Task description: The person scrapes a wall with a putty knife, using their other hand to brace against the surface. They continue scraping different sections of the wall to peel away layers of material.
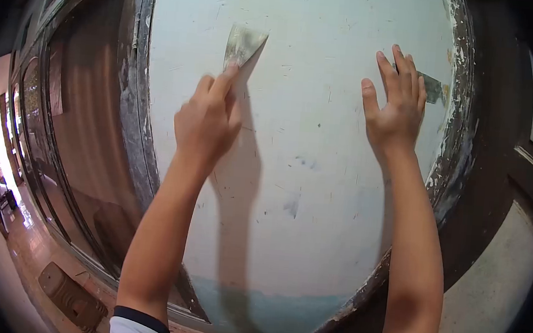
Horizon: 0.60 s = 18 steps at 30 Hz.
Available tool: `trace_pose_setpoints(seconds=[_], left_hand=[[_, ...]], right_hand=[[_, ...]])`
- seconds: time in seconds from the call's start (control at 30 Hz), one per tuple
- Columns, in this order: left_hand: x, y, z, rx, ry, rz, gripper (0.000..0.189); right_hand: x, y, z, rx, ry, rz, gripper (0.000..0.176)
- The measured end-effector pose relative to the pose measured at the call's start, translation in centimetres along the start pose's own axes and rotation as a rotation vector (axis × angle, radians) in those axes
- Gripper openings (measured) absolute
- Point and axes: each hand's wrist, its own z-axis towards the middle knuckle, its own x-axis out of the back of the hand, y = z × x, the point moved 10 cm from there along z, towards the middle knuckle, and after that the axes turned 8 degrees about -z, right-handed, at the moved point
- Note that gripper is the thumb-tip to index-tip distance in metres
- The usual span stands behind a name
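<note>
head view, hands (206, 117) apart, scraper (242, 44) in left

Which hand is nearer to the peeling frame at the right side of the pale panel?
The right hand: it is a little left of the peeling frame. The left hand is farther away, across the pale panel, holding a putty knife.

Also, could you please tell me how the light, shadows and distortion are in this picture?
Head view: left hand and arm throw a long shadow on the panel; head view: left frame bows and the corners go black; head view: glare washes out the far-left opening.
</note>
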Motion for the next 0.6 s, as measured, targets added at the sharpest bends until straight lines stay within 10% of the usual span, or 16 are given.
trace_pose_setpoints(seconds=[0.6], left_hand=[[0.0, 2.7, 4.1, 0.086, -0.039, 0.048, 0.039]], right_hand=[[-0.4, 0.5, -0.8, -0.011, -0.016, 0.011, 0.051]])
